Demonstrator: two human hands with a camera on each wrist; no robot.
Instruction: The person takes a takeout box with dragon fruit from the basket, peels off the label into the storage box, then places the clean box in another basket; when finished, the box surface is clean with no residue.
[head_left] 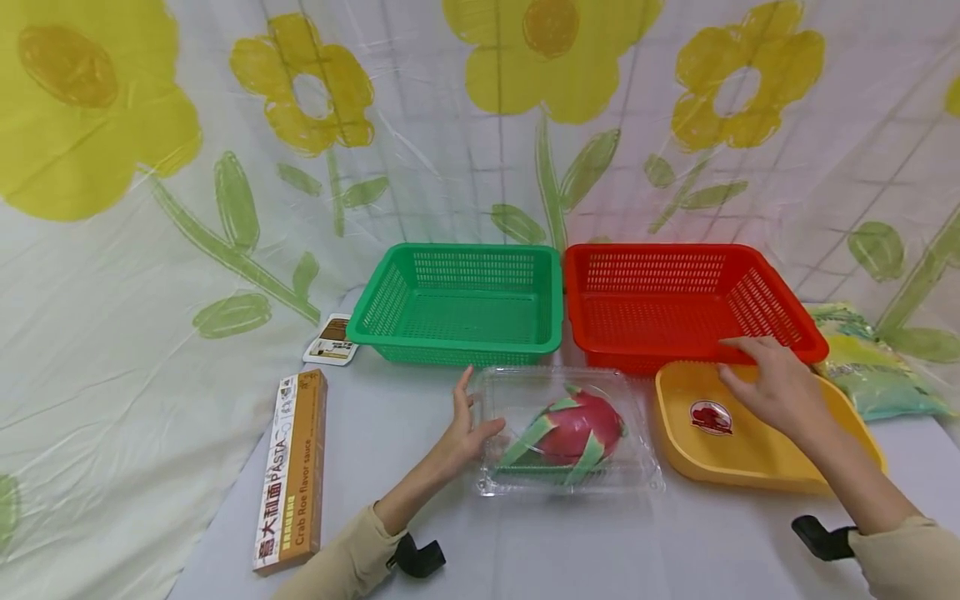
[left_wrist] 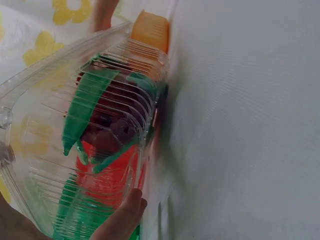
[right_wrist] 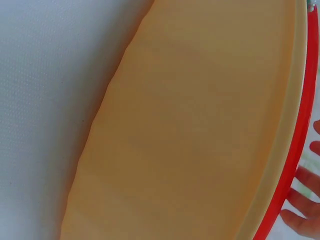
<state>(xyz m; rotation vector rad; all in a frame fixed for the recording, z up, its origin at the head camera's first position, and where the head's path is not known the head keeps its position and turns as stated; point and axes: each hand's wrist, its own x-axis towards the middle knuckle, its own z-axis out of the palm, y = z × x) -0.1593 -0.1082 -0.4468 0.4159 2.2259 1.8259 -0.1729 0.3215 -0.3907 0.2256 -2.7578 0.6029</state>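
Note:
My left hand (head_left: 461, 429) is at the left side of a clear plastic container (head_left: 495, 383), with the thumb (left_wrist: 122, 220) at its edge and the other fingers fairly straight. Inside lies a dragon fruit (head_left: 573, 433), red with green leafy scales. My right hand (head_left: 772, 383) hovers over a shallow yellow tray (head_left: 787, 442), fingers spread and holding nothing. Its fingertips overlap the front rim of a red basket (head_left: 660, 317) in the head view. A round red-and-white sticker (head_left: 711, 418) lies on the tray's left part.
A green basket (head_left: 457, 350) stands left of the red one. Further left are a long pasta box (head_left: 300, 467) and a small flat package (head_left: 333, 342), partly behind the green rim. A green and yellow bag (head_left: 870, 367) lies at right. A flowered curtain (head_left: 420, 183) hangs behind.

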